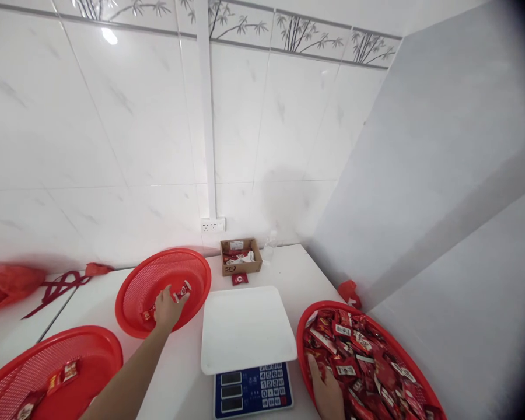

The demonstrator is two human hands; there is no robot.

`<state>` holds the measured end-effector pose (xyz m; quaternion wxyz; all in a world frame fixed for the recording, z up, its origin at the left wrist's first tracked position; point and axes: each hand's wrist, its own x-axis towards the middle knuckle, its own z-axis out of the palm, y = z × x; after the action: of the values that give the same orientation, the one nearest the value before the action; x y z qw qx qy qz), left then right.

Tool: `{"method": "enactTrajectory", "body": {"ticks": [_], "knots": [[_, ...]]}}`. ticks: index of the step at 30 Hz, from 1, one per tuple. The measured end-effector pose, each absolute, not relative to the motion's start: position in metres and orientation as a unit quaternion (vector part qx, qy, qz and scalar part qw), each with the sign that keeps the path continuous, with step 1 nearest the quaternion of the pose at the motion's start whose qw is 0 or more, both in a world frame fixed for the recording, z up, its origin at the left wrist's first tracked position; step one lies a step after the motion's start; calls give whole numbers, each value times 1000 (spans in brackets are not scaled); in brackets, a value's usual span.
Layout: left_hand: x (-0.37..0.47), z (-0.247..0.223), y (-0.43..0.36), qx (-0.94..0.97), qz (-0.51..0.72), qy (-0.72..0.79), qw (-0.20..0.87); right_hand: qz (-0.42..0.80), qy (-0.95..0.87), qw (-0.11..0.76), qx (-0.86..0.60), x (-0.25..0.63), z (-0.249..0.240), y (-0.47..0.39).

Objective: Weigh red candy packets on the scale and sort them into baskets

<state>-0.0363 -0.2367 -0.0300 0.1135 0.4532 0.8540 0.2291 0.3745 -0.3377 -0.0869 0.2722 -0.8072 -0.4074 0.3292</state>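
My left hand reaches into the round red plastic basket at the back left. Its fingers are apart, and a small red-and-white packet lies just beyond the thumb. Another red packet is partly hidden beside the fingers. At the lower right, my right hand is over the near left side of a red basket heaped with red packets. Its visible fingers are stretched out on the packets; no packet shows clearly held. Between the hands stands a digital scale with a bare white pan.
A third red basket with a few packets is at the lower left. Behind the scale are a cardboard box, a loose red packet and a clear bottle. Red bags and a dark red ribbon lie far left.
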Motion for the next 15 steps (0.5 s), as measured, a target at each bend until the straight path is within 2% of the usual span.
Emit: {"method": "enactTrajectory", "body": {"ticks": [4,8,12,15], "knots": [[-28,-64,-262,526,158,832,85,317,-408,278,-810,374,-85,-340],[-12,-94,-289,606,128,784,33,317,-457,329,-763,364,-81,-346],[1,-108,-307,664,130,736,-8,360,-535,353,-677,330,-73,-343],[5,-112,-312,677,126,725,-14,429,-520,348,-651,299,-68,-329]]}}
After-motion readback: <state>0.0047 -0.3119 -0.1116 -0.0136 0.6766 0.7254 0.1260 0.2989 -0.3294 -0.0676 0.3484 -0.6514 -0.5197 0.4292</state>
